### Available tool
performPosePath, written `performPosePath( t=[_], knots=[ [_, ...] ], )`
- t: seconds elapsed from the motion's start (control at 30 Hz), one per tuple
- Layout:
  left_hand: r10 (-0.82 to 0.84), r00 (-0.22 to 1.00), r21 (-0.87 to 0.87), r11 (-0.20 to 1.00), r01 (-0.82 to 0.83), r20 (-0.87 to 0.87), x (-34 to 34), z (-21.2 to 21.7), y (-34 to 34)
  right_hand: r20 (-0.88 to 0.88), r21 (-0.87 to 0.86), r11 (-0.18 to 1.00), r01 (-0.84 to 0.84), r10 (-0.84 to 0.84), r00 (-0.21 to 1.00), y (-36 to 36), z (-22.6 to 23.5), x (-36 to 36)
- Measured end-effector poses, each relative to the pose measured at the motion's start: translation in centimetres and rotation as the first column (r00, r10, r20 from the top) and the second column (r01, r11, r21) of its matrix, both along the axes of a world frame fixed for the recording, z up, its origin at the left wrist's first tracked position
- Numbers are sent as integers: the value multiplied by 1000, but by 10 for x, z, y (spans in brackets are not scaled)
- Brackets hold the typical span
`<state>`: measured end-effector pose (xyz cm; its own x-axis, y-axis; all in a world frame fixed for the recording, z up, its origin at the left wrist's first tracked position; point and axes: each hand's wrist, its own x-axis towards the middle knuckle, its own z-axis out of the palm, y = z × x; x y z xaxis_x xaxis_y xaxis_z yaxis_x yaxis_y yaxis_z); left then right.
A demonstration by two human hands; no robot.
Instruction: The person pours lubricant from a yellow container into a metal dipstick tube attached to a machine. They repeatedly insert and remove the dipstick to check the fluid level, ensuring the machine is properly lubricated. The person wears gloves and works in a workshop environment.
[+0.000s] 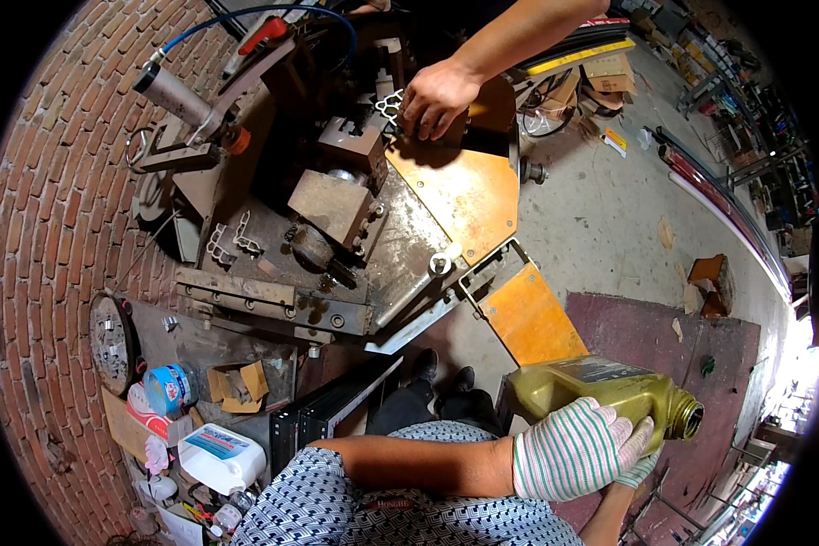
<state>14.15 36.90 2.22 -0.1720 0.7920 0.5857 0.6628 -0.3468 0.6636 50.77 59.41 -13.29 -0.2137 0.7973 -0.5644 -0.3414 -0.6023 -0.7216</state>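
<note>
The wearer's left forearm crosses the body from left to right, nearly level, ending in a left hand point(569, 450) in a white glove with green and pink stripes. It lies over one olive-green jug point(610, 391), fingers bent around its near side, gripping it. The right forearm rises from the lower edge; the gloved right hand point(639, 470) is beside the jug's neck end, mostly hidden, so its grip cannot be told. The jug is tipped on its side in front of the wearer, its open mouth pointing right. Two dark shoes point(464, 379) show below.

At the top, one bare hand point(441, 96) of another person reaches down, fingers curled, by one metal profile point(389, 106) on a machine. Two more profile pieces point(246, 235) stand at the machine's left. Two orange plates point(469, 196) are on its right side. Lower left: one white jug point(237, 469) and one small open cardboard box point(238, 387).
</note>
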Motion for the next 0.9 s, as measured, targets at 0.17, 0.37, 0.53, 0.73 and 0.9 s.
performPosePath(
  t=[0.17,0.37,0.53,0.73,0.9],
  knots=[
    [-11,1000,-17,1000,11,-7,0,1,-1,1,0,1000,9,-9,1000,-2,2,-3],
    [-24,1000,-33,999,23,-15,-1,0,-1,-6,0,1000,10,-10,1000,-4,4,-9],
    [-1,1000,-6,1000,1,-14,0,1,-1,-19,-5,1000,9,-10,1000,-5,2,-10],
    [8,1000,-10,1000,-8,-23,3,-2,-1,-15,6,1000,5,-5,1000,-4,3,-13],
    [10,1000,-9,1000,-10,-20,2,-1,-1,-8,8,1000,6,-6,1000,-5,5,-13]
  ],
)
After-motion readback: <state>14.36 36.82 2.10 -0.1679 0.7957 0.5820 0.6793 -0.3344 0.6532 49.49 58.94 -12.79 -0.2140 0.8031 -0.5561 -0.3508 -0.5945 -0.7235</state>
